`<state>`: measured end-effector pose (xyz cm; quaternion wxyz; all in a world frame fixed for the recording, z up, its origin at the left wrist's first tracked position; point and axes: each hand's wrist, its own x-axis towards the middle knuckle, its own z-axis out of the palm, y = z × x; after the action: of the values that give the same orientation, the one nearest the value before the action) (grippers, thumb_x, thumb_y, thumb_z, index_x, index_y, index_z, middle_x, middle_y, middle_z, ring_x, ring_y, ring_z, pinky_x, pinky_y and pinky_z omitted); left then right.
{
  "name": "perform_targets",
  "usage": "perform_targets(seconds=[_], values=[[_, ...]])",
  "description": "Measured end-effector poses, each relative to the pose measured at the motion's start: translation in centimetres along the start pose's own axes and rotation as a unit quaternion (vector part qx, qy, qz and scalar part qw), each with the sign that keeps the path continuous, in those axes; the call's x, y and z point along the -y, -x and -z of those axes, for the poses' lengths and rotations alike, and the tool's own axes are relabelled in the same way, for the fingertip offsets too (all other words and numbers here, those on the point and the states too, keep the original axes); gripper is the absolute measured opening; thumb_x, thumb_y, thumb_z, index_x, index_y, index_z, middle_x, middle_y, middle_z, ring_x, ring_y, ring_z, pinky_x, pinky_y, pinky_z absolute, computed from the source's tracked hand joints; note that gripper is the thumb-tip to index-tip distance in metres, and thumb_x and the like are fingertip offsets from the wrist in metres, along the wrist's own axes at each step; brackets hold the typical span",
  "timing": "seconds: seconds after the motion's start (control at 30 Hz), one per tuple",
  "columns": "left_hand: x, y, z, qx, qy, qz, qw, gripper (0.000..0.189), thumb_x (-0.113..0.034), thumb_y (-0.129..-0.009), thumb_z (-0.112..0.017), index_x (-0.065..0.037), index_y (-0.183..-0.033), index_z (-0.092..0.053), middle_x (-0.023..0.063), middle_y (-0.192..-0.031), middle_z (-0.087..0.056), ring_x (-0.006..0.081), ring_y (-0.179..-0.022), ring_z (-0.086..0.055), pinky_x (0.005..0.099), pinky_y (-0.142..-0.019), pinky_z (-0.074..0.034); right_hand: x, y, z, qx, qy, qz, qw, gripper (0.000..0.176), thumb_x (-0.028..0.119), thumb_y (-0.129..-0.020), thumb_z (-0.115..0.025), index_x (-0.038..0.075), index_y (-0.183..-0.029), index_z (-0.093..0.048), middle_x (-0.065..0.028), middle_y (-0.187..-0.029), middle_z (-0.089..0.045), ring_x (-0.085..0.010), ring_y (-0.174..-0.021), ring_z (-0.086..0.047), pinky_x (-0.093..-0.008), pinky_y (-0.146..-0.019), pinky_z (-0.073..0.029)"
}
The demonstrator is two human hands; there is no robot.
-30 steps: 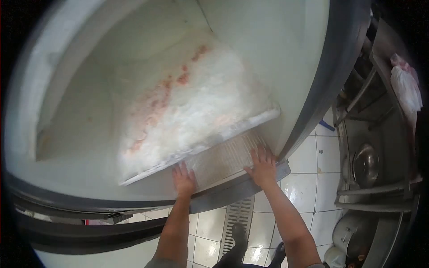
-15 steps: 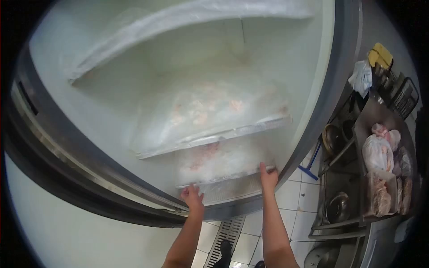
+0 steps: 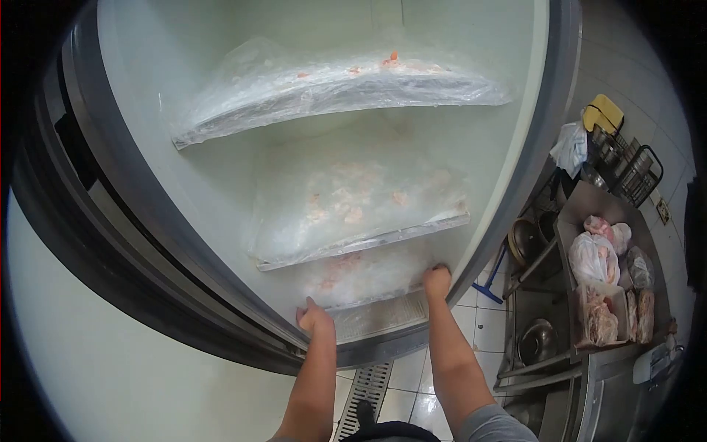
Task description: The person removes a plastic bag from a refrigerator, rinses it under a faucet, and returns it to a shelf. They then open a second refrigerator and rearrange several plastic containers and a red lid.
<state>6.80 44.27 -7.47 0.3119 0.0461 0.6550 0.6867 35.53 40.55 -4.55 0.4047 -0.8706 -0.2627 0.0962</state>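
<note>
A tall frosty freezer cabinet (image 3: pixel 482 140) stands open, with three plastic-wrapped trays one above another. The lowest tray (image 3: pixel 375 297) has reddish contents under frosted plastic. At its left front corner is my left hand (image 3: pixel 315 317), with a finger pointing up and the others curled at the edge. My right hand (image 3: pixel 437 281) is closed around the right front corner, its fingertips partly hidden. Just above lies the middle tray (image 3: pixel 368 239), with pale pink pieces under the wrap. The upper tray (image 3: pixel 346 96) carries orange bits. Cold mist blurs the interior.
The open freezer door (image 3: pixel 88 169) is at the left. On the right, a steel sink counter (image 3: pixel 574 214) holds bagged meat (image 3: pixel 593 258) and a meat container (image 3: pixel 604 317). Pots and a blue-handled squeegee (image 3: pixel 487 292) are below. A floor drain grate (image 3: pixel 368 387) runs beneath me.
The view has shifted, showing more of the upper tray. My right hand has closed more around the lowest tray's corner. My left hand remains at the left corner.
</note>
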Motion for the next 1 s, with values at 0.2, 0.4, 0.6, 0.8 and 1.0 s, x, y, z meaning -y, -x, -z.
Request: perform_targets(seconds=[0.2,0.4,0.6,0.8,1.0], values=[[1.5,-1.8,0.2,0.001,-0.009,-0.075,0.997,0.019,-0.012,-0.076,-0.073,0.004,-0.077,-0.063,0.0085,-0.068,-0.062,0.0166,-0.061,-0.054,0.0316,-0.059,-0.046,0.8,2.4,-0.8,-0.045,-0.009,-0.020,0.999,0.043,0.019,-0.081,-0.054,-0.005,-0.114,-0.044,-0.0281,-0.093,-0.062,-0.0419,-0.088,-0.061,-0.0465,-0.079,-0.048],[-6.1,3.0,-1.9,0.246,0.051,-0.161,0.954,0.020,-0.012,-0.084,-0.064,-0.001,-0.071,-0.054,-0.0003,-0.066,-0.052,0.0097,-0.061,-0.043,0.0258,-0.057,-0.036,-0.1,0.1,-2.0,-0.016,0.022,0.002,1.000,0.030,0.021,-0.082,-0.054,-0.004,-0.097,-0.057,-0.0260,-0.090,-0.063,-0.0395,-0.089,-0.061,-0.0454,-0.080,-0.048],[-11.5,8.2,-3.1,0.289,0.050,-0.290,0.911,0.017,-0.012,-0.086,-0.061,0.001,-0.077,-0.054,0.0014,-0.073,-0.054,0.0102,-0.070,-0.047,0.0233,-0.066,-0.039,-1.9,-2.9,-2.3,-0.031,0.088,0.199,0.976,0.023,0.020,-0.081,-0.052,0.000,-0.083,-0.064,-0.0221,-0.083,-0.063,-0.0409,-0.075,-0.060,-0.0473,-0.068,-0.048],[-9.7,11.7,-3.6,0.400,-0.053,-0.377,0.834,0.016,-0.014,-0.084,-0.064,-0.002,-0.080,-0.054,0.0171,-0.115,-0.050,0.0277,-0.111,-0.045,0.0345,-0.090,-0.035,5.4,1.1,5.4,-0.013,-0.038,0.263,0.964,0.019,0.019,-0.082,-0.055,0.003,-0.087,-0.064,-0.0243,-0.098,-0.056,-0.0394,-0.101,-0.051,-0.0484,-0.080,-0.042],[-8.0,17.5,-3.5,0.554,-0.071,-0.391,0.732,0.018,-0.017,-0.082,-0.066,-0.004,-0.080,-0.054,0.0235,-0.130,-0.035,0.0394,-0.125,-0.031,0.0415,-0.101,-0.027,-3.7,5.0,3.1,0.171,-0.454,-0.001,0.875,0.065,0.058,-0.086,-0.047,0.020,-0.136,-0.032,-0.0194,-0.147,-0.014,-0.0407,-0.134,-0.019,-0.0584,-0.092,-0.036]])
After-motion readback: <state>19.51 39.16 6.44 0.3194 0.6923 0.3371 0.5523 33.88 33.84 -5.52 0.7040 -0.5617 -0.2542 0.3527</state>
